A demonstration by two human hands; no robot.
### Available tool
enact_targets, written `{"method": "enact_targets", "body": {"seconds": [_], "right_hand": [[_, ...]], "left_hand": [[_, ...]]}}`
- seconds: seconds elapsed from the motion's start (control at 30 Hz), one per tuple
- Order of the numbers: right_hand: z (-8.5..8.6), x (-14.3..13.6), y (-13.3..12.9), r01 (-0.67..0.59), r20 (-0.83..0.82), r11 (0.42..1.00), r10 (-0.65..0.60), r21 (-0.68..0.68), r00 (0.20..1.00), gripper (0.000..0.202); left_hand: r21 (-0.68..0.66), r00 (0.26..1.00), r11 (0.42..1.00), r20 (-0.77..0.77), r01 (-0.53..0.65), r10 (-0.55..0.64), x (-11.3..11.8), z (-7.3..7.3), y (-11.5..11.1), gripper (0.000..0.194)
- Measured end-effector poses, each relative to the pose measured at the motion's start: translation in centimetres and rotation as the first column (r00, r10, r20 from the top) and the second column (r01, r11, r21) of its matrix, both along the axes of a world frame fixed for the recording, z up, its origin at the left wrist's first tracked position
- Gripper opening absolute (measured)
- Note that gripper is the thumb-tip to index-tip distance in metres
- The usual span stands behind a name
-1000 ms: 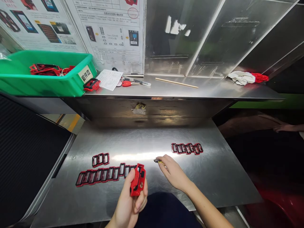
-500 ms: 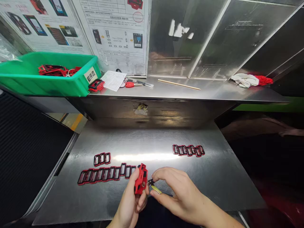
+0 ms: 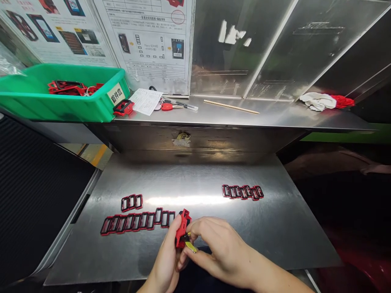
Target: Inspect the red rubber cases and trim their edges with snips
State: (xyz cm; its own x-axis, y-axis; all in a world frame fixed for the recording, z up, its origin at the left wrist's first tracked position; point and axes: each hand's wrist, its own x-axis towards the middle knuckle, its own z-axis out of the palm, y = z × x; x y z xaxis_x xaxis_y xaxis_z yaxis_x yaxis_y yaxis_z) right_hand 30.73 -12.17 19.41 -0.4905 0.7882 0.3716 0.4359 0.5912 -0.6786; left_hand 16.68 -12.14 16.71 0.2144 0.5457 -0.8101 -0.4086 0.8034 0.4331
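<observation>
My left hand (image 3: 166,250) is closed around a red and black plastic frame (image 3: 182,228), held on edge above the near part of the metal table (image 3: 195,179). My right hand (image 3: 221,246) pinches small yellow-handled nippers (image 3: 191,246) between thumb and fingers. Their dark jaws are against the right side of the frame, partly covered by my fingers. Left of my hands lies a long row of black and red frames (image 3: 136,222), with a short row of 3 frames (image 3: 132,202) behind it. Another row of frames (image 3: 242,191) sits to the right.
On the shelf (image 3: 275,116) at the back, a green bin (image 3: 82,106) contains red parts. A paper slip (image 3: 146,101), a red key (image 3: 167,106), pens, a wooden stick (image 3: 231,106) and a white cloth (image 3: 317,101) lie beside it. A black ribbed surface (image 3: 33,195) borders the left.
My right hand has moved slightly left, bringing the nippers' jaws against the red and black frame. My left hand has turned the frame a little. The rows on the table stay put.
</observation>
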Motion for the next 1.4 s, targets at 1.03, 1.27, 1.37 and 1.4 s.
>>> {"method": "enact_targets", "body": {"seconds": [1.03, 1.27, 1.37, 1.4], "right_hand": [[-8.9, 3.3, 2.6, 0.268, -0.346, 0.686, -0.617, -0.676, 0.707, 0.044], [-17.3, 2.5, 1.1, 0.294, -0.163, 0.587, -0.602, -0.755, 0.782, 0.033], [-15.6, 1.4, 0.7, 0.222, -0.202, 0.604, -0.554, -0.765, 0.808, 0.039], [-14.4, 1.0, 0.8, 0.175, -0.231, 0.613, -0.525, -0.771, 0.819, 0.043]], "left_hand": [[0.132, 0.988, 0.985, 0.084, 0.115, -0.126, -0.7, -0.9, -0.3, 0.068], [0.146, 0.970, 0.983, 0.197, 0.112, -0.139, -1.2, -1.6, -0.6, 0.065], [0.152, 0.973, 0.982, 0.181, 0.114, -0.141, -1.4, -1.6, -0.6, 0.065], [0.152, 0.975, 0.982, 0.173, 0.116, -0.142, -1.3, -1.5, -0.5, 0.065]]}}
